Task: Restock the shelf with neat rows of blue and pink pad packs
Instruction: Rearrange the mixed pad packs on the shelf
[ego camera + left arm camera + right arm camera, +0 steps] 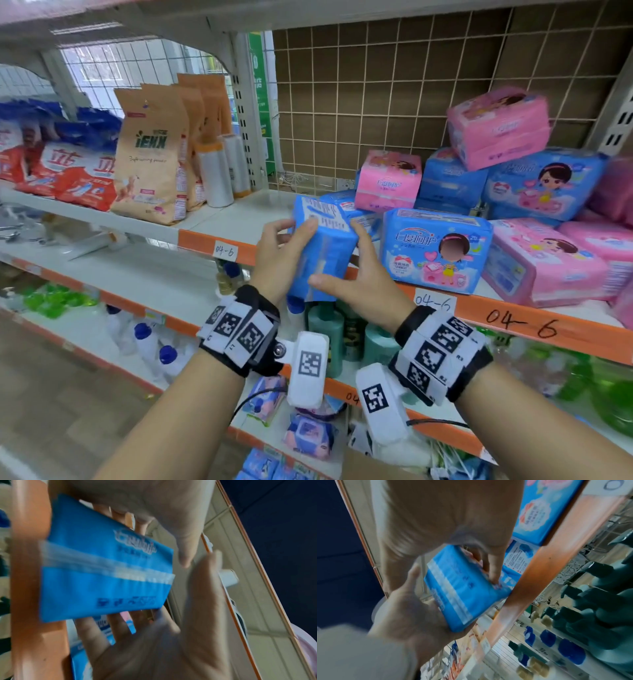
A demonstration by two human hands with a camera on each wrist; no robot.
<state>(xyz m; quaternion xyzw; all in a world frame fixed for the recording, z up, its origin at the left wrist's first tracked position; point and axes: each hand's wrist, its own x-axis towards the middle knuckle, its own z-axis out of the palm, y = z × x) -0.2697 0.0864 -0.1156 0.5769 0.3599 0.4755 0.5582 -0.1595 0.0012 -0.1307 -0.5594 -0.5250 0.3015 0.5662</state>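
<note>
A retail shop aisle is indicated: white metal gondola shelving (pixel 236 219) with orange price-strip edging (pixel 513 311) is seen, on which handwritten tags (pixel 224 252) marked "04-6" are fixed. Stock is displayed in multiples, with washing-powder bags (pixel 150 154) at ten o'clock, blue and pink pad packs (pixel 435 250) at two o'clock before a wire grid back panel (pixel 394 85), and bottled goods (pixel 325 329) on the tier below at six o'clock. Further packaged goods (pixel 308 435) are shelved lower still.
</note>
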